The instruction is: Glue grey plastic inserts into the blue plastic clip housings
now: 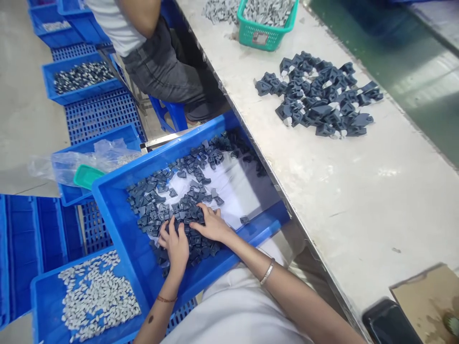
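Observation:
A large blue tray (118,224) lies across the person's lap, partly under the table edge. Many dark grey plastic parts (154,191) are spread over its white lining (233,186). My left hand (176,242) rests on the heap of parts with its fingers apart. Just right of it, my right hand (211,223) touches the same heap, fingers spread and thumb toward the left hand. No part is visibly gripped in either hand.
On the white table (358,191) are a pile of dark parts with white pieces (322,95), a green basket (263,38) and a black phone-like object (389,322). A blue tray of white pieces (100,296) stands at lower left. Another person (161,62) sits ahead.

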Motion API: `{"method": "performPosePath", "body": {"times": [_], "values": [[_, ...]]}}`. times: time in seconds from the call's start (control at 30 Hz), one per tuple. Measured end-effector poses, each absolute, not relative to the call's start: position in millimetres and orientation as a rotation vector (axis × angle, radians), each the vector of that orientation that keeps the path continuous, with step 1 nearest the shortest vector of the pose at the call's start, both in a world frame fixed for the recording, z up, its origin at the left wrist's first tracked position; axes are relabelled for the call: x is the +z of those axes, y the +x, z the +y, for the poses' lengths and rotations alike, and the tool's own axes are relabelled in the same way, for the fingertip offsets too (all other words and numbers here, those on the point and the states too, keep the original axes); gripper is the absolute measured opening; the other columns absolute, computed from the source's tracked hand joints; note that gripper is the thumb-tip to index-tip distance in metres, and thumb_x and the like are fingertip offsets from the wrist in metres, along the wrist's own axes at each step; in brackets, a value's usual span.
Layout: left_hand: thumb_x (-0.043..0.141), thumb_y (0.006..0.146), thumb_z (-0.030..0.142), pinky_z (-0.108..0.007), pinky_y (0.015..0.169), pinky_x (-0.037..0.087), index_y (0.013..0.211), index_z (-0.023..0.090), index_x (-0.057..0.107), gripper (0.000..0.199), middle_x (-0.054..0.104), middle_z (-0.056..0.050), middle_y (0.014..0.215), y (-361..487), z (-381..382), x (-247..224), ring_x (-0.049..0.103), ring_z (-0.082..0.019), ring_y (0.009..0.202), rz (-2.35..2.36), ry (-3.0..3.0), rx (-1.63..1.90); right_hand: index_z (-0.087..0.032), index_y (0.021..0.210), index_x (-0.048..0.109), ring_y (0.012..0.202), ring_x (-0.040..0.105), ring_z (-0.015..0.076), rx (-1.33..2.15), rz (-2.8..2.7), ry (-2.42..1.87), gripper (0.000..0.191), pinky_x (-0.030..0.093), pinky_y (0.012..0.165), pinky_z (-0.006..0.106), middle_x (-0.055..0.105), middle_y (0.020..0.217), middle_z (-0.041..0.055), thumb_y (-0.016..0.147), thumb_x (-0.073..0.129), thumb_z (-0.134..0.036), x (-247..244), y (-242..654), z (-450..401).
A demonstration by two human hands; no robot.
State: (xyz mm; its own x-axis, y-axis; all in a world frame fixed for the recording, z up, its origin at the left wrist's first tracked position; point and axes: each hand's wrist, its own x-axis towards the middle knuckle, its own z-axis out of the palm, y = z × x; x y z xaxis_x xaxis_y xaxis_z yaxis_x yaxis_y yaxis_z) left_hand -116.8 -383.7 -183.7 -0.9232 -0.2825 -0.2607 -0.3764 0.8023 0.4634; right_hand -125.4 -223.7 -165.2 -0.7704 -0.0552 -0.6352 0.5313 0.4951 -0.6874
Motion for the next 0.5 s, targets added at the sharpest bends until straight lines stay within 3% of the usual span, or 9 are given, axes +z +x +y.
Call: {"method": "performPosePath", "body": {"times": [0.1,0.2,0.27,0.33,0.5], "values": [[0.066,0.099,0.037,-0.056,0.107,0.053,0.136,0.019,0.061,0.041,0.059,-0.013,0.144,-116,-384,-182,0.061,-0.030,0.128,2.810,-0.488,0.803,-0.028,0.153,0.037,0.137,0.054,0.0342,-1.324,2.119,0.356,0.072,0.043,0.108,0.050,0.058,0.147,0.0133,0.092,0.063,-0.056,-167,-130,-225],[0.066,0.099,0.037,-0.054,0.104,0.055,0.134,0.018,0.061,0.041,0.062,-0.012,0.140,-119,-385,-183,0.063,-0.029,0.124,2.800,-0.498,0.861,-0.030,0.158,0.031,0.126,0.063,0.0342,-1.362,2.104,0.328,0.078,0.048,0.104,0.049,0.057,0.146,0.0148,0.092,0.063,-0.057,-168,-131,-236],[0.066,0.099,0.038,-0.053,0.102,0.056,0.134,0.018,0.062,0.040,0.063,-0.012,0.138,-121,-385,-186,0.064,-0.028,0.121,2.797,-0.551,0.913,-0.033,0.160,0.028,0.123,0.065,0.0352,-1.383,2.101,0.313,0.081,0.049,0.103,0.051,0.053,0.147,0.0155,0.091,0.063,-0.057,-169,-131,-248],[0.066,0.099,0.038,-0.051,0.100,0.057,0.133,0.018,0.062,0.040,0.063,-0.012,0.137,-125,-385,-190,0.065,-0.027,0.119,2.796,-0.641,0.974,-0.035,0.158,0.033,0.118,0.068,0.0328,-1.412,2.094,0.294,0.072,0.051,0.102,0.049,0.054,0.144,0.0134,0.093,0.062,-0.053,-169,-130,-260],[0.065,0.100,0.038,-0.048,0.098,0.059,0.130,0.019,0.063,0.036,0.064,-0.012,0.135,-130,-381,-197,0.066,-0.025,0.115,2.744,-0.824,1.222,-0.025,0.150,0.045,0.112,0.068,0.0266,-1.492,2.109,0.283,0.053,0.053,0.100,0.048,0.056,0.143,0.0126,0.102,0.053,-0.047,-164,-127,-278]]}}
